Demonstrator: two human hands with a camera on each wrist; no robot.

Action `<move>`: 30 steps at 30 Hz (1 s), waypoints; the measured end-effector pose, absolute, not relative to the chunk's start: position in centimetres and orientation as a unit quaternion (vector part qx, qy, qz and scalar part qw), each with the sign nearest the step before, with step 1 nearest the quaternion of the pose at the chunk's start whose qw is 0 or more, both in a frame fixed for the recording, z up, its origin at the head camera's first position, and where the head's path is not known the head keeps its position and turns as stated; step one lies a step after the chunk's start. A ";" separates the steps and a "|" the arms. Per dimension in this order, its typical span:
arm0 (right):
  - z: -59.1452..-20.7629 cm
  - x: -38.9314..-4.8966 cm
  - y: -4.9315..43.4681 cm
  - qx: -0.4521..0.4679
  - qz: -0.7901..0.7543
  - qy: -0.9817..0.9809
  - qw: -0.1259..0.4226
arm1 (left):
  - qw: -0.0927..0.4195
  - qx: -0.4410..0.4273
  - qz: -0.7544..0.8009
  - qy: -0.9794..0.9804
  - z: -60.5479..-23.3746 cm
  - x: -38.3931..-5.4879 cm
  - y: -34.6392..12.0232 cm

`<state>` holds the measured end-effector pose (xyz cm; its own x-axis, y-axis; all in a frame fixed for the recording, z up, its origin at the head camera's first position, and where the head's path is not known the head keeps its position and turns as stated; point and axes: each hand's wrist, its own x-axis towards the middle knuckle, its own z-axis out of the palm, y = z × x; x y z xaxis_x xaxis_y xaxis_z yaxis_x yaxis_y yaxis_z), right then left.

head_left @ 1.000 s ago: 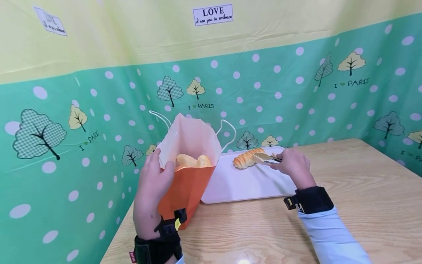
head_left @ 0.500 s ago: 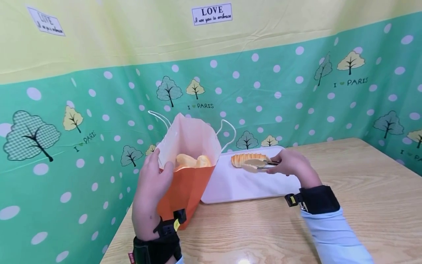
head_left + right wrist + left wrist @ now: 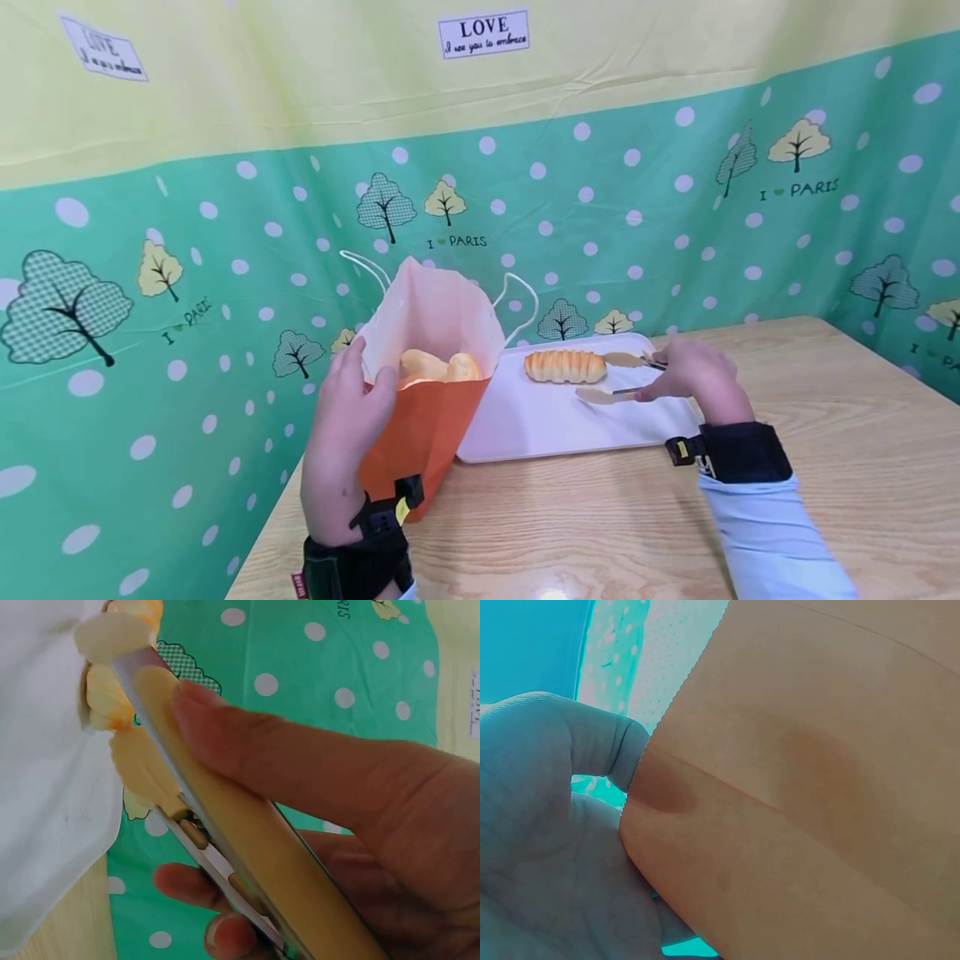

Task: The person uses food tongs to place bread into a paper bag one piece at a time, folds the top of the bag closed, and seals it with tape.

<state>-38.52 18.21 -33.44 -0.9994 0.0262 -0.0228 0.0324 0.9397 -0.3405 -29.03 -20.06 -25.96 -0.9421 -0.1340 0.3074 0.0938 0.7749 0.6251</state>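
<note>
My left hand [image 3: 352,412] grips the rim of an orange paper bag [image 3: 420,425] with a white inside. In the left wrist view the thumb goes behind the edge of the bag [image 3: 802,787]. Pale bread rolls [image 3: 426,367] show within the bag. My right hand [image 3: 693,371] holds tongs [image 3: 626,360] with beige tips, their arms spread apart. A ridged golden bread roll [image 3: 565,367] lies lengthwise on a white tray [image 3: 525,425]. The upper tip of the tongs [image 3: 240,810] is close to the roll's right end; the lower one is over the tray.
The tray stands on a wooden table [image 3: 570,517], just right of the bag. A green and yellow printed curtain [image 3: 480,200] hangs behind the table and along its left side. White cord handles [image 3: 522,308] stick up from the bag.
The bread roll has turned from slanting to lying level across the tray. The tongs have spread off it, and my right hand has shifted right. My left hand stays at the bag.
</note>
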 end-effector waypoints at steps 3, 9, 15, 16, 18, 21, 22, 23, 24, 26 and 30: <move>-33.0 -38.2 18.2 -0.016 -0.179 0.983 0.029 | 0.168 0.012 -0.339 -0.925 -26.0 -29.0 -20.1; -32.2 -37.6 18.2 -0.057 -0.212 0.974 0.058 | 0.169 0.010 -0.339 -0.926 -25.9 -29.0 -20.2; -33.0 -38.2 17.4 -0.014 -0.210 0.977 0.036 | 0.172 0.005 -0.338 -0.925 -26.0 -29.0 -20.1; -33.2 -38.4 17.2 -0.008 -0.211 0.977 0.030 | 0.171 0.004 -0.339 -0.925 -26.0 -29.0 -20.1; -33.8 -38.9 16.7 0.004 -0.219 0.976 0.015 | 0.169 0.001 -0.341 -0.925 -26.0 -29.0 -20.1; -34.7 -39.6 16.1 0.009 -0.220 0.975 -0.006 | 0.166 -0.001 -0.342 -0.925 -26.0 -29.0 -20.2; -35.0 -39.8 15.9 0.009 -0.221 0.975 -0.012 | 0.165 -0.002 -0.342 -0.925 -25.9 -29.0 -20.2; -35.2 -39.9 15.7 0.010 -0.226 0.974 -0.014 | 0.165 -0.002 -0.342 -0.925 -25.9 -29.0 -20.2; -35.4 -40.1 15.6 0.010 -0.229 0.973 -0.014 | 0.165 -0.003 -0.342 -0.925 -25.9 -29.0 -20.1; -35.9 -40.4 15.3 0.012 -0.239 0.971 -0.015 | 0.166 -0.003 -0.341 -0.925 -25.9 -29.0 -20.1; -36.5 -40.7 15.0 0.015 -0.244 0.970 -0.011 | 0.168 -0.001 -0.339 -0.926 -25.9 -29.1 -20.0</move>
<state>-40.71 15.00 -36.50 -0.9993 0.0345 0.0147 0.0234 0.8808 -0.4728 -29.08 -20.02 -25.93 -0.9436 -0.1129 0.3112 0.1150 0.7697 0.6279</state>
